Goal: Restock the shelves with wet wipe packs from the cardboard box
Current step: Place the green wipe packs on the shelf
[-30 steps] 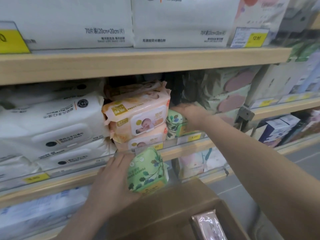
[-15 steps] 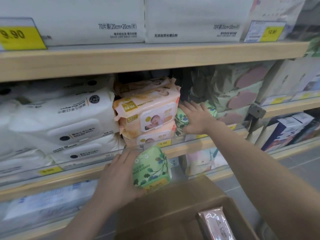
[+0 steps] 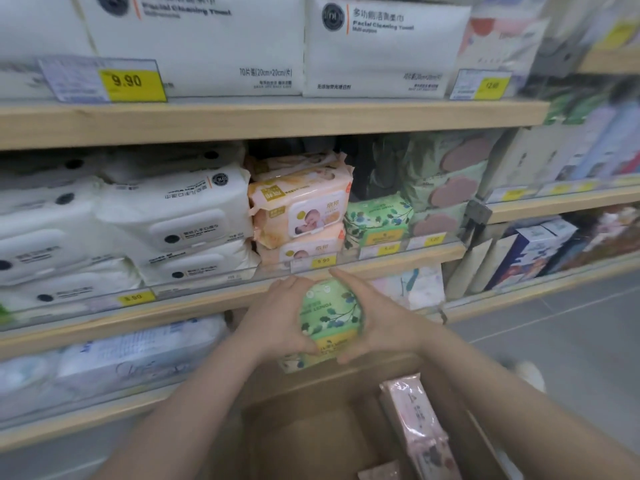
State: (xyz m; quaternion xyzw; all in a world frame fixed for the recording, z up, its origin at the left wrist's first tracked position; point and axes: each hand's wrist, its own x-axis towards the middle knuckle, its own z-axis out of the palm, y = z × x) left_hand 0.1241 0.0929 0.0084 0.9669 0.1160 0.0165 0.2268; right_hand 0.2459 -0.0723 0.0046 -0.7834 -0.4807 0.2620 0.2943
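Observation:
A green leaf-patterned wet wipe pack (image 3: 329,317) is held between both my hands just below the middle shelf's front edge (image 3: 214,299). My left hand (image 3: 280,317) grips its left side and my right hand (image 3: 374,317) grips its right side. A matching green pack (image 3: 377,218) lies on the middle shelf, beside stacked orange baby wipe packs (image 3: 301,209). The open cardboard box (image 3: 311,420) sits below my hands, with a pink wipe pack (image 3: 419,427) standing in its right side.
White wipe packs (image 3: 166,216) fill the middle shelf's left part, pale green packs with pink lids (image 3: 446,181) its right. Large white towel packs (image 3: 207,43) stand on the top shelf. Bluish packs (image 3: 131,351) lie on the lower shelf. Grey floor (image 3: 554,341) lies at the right.
My right hand has left the green pack on the middle shelf and come down onto the right side of the pack held by my left hand. The view has tilted downward.

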